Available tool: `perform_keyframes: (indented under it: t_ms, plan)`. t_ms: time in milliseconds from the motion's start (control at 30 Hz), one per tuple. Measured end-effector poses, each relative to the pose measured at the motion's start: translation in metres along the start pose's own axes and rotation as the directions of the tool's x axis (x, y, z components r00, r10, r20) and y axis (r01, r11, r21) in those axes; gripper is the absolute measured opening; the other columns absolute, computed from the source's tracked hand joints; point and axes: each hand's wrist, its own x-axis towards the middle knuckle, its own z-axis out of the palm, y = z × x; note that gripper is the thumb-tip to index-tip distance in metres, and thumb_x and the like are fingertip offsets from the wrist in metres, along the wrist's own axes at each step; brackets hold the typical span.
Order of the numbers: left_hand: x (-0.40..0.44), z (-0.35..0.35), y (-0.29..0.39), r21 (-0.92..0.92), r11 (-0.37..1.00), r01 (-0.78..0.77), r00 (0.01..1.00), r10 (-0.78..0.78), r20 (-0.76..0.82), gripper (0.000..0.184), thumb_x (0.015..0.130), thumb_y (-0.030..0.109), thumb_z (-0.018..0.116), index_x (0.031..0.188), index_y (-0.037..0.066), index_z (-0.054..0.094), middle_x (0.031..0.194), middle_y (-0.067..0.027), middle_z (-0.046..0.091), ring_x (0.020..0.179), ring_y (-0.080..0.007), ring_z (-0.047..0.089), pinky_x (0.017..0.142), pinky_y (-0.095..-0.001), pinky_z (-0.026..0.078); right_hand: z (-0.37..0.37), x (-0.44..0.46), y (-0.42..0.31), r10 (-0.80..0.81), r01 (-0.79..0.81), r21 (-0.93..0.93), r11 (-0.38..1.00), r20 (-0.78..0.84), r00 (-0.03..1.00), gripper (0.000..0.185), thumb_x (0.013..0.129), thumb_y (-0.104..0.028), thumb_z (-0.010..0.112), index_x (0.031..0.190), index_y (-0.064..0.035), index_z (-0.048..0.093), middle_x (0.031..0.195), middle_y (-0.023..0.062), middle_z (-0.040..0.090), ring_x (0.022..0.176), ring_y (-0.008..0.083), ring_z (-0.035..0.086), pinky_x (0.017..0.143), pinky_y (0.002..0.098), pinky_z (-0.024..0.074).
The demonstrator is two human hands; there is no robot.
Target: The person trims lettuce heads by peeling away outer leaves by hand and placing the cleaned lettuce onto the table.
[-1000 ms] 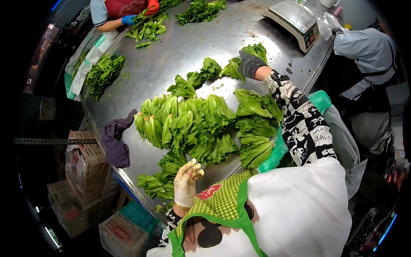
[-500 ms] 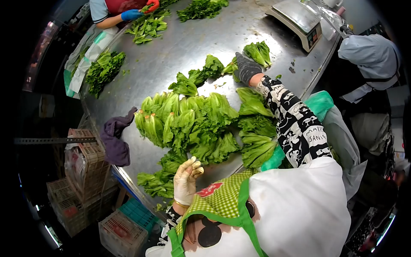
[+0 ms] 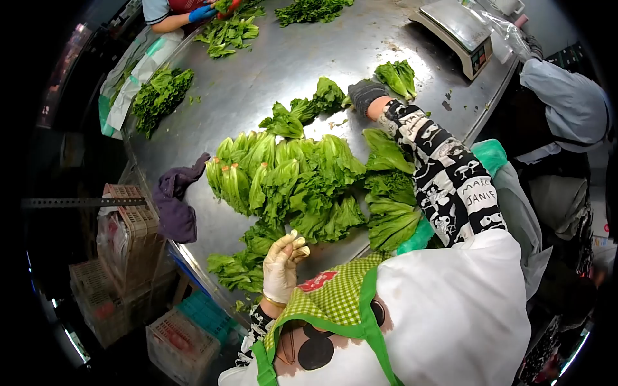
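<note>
My left hand point(image 3: 281, 265), in a cream glove, is raised by the near edge of the steel table point(image 3: 212, 248). Its fingers are loosely bent, tips apart, and nothing shows in them. Beside it lie loose lettuce leaves point(image 3: 235, 273). My right hand point(image 3: 368, 96), in a dark grey glove, reaches far across the table with curled fingers. A bit of green lettuce point(image 3: 347, 102) peeks out at its left side; the palm is hidden. Close by are a lettuce head point(image 3: 397, 79) and another lettuce point(image 3: 328, 94). A large lettuce pile point(image 3: 290, 174) lies between my hands.
A scale point(image 3: 454, 32) stands at the far right. A purple cloth point(image 3: 177, 202) hangs over the left edge, near stacked crates point(image 3: 129, 238). A co-worker's blue-gloved hand point(image 3: 203, 13) is at the far left; another person point(image 3: 566, 100) stands right, holding clear plastic.
My right hand has curled in and now covers most of the lettuce that showed beside it. The left hand stays nearly in place. The whole view has shifted slightly.
</note>
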Motion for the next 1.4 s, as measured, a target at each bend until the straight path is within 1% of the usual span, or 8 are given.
perform_keyframes:
  t_ms: [200,233,333,533,667,1033,1267,1400]
  plan:
    - [-0.001,-0.009,0.001,-0.06,0.998,0.029,0.997,-0.033,-0.068,0.029,0.092,0.014,0.056,0.117,-0.002,0.057,0.101,-0.0123,0.066,0.085,-0.0204,0.064,0.08,-0.0316,0.051,-0.017,-0.02,0.015,0.049,-0.051,-0.03,0.998,-0.08,0.996,0.019,0.082,-0.011,0.056,0.1,-0.0074,0.06,0.098,0.0162,0.064,0.093,0.0317,0.064,0.077,0.0398,0.0513]
    - [0.0,-0.01,0.0,-0.072,0.997,0.033,0.997,-0.039,-0.072,0.028,0.092,0.013,0.056,0.116,-0.001,0.057,0.1,-0.0117,0.066,0.085,-0.0203,0.064,0.08,-0.0318,0.051,-0.004,-0.019,0.028,-0.045,0.046,-0.004,0.999,-0.311,0.949,0.02,0.079,-0.008,0.056,0.098,-0.007,0.062,0.095,0.0168,0.064,0.09,0.0315,0.064,0.075,0.04,0.0516]
    - [0.004,-0.008,-0.003,-0.04,0.999,0.03,0.996,-0.033,-0.079,0.028,0.09,0.013,0.057,0.115,-0.002,0.058,0.1,-0.0126,0.066,0.085,-0.0229,0.065,0.079,-0.0353,0.053,-0.021,-0.027,0.041,-0.143,0.126,-0.124,0.984,-0.141,0.98,0.026,0.077,-0.006,0.055,0.103,-0.0067,0.061,0.101,0.015,0.063,0.094,0.0313,0.062,0.081,0.0409,0.0495]
    - [0.005,-0.005,-0.003,-0.061,0.997,0.046,0.998,-0.049,-0.038,0.025,0.092,0.013,0.057,0.113,0.001,0.059,0.1,-0.0117,0.067,0.085,-0.0205,0.064,0.081,-0.0324,0.051,-0.006,-0.033,0.045,0.318,-0.245,0.367,0.897,-0.153,0.936,0.065,0.086,-0.033,0.056,0.137,0.0042,0.036,0.135,0.0249,0.045,0.124,0.0335,0.046,0.107,0.0342,0.0335]
    - [0.007,-0.008,-0.005,-0.064,0.996,0.056,0.997,-0.058,-0.043,0.024,0.092,0.012,0.057,0.113,0.001,0.059,0.1,-0.0119,0.066,0.086,-0.0209,0.064,0.081,-0.0327,0.051,-0.001,-0.026,0.023,0.461,-0.384,0.558,0.736,0.003,0.888,0.083,0.079,-0.041,0.065,0.138,0.0073,0.03,0.132,0.0324,0.043,0.123,0.0366,0.046,0.107,0.0357,0.0342]
    - [0.005,-0.015,-0.005,-0.101,0.993,0.053,0.993,-0.062,-0.097,0.027,0.091,0.013,0.057,0.114,0.0,0.058,0.099,-0.0129,0.066,0.085,-0.022,0.064,0.081,-0.0336,0.051,-0.011,-0.014,0.0,0.25,-0.347,0.447,0.824,0.264,0.932,0.095,0.072,-0.047,0.071,0.139,0.0058,0.03,0.131,0.0327,0.044,0.124,0.0387,0.045,0.106,0.0377,0.0347]
    - [0.011,-0.009,-0.012,-0.067,0.996,0.065,0.998,-0.065,0.002,0.024,0.091,0.012,0.057,0.113,0.0,0.058,0.101,-0.0131,0.066,0.086,-0.0232,0.064,0.081,-0.0343,0.051,0.017,0.006,-0.016,0.545,-0.513,0.426,0.746,0.054,0.837,0.091,0.072,-0.042,0.071,0.142,-0.0029,0.028,0.139,0.0276,0.036,0.13,0.0376,0.036,0.108,0.042,0.0307]
    - [0.008,-0.007,-0.008,-0.054,0.998,0.038,0.998,-0.041,-0.045,0.025,0.09,0.012,0.059,0.11,-0.001,0.059,0.099,-0.0148,0.066,0.086,-0.0258,0.064,0.08,-0.0373,0.051,0.061,0.024,0.018,0.403,-0.27,0.415,0.869,-0.276,0.873,0.068,0.084,-0.042,0.058,0.138,-0.0046,0.038,0.14,0.0239,0.036,0.13,0.038,0.036,0.109,0.0433,0.0281]
